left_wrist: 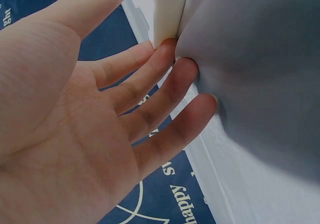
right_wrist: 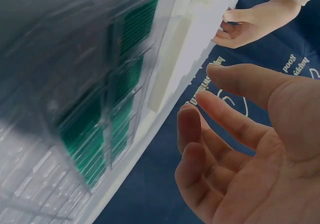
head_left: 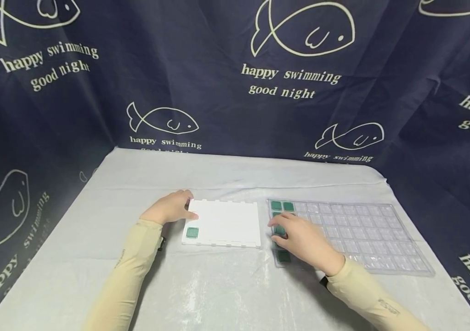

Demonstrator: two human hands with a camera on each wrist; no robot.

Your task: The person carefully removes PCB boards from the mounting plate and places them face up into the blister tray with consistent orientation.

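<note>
A flat white board with notched edges lies on the table, one green square chip at its near left corner. My left hand holds the board's far left part, thumb on top; in the left wrist view its fingers touch the thick white edge. To the right lies a clear compartment tray with several green square chips in its left columns. Over that left side hovers my right hand, fingers loosely bent, thumb apart; in the right wrist view nothing shows between its fingertips.
A pale cloth covers the table and shows some wrinkles. Dark blue fabric printed with fish and lettering hangs around the back and sides. A narrow gap separates the board from the tray. The tray's right-hand compartments look see-through.
</note>
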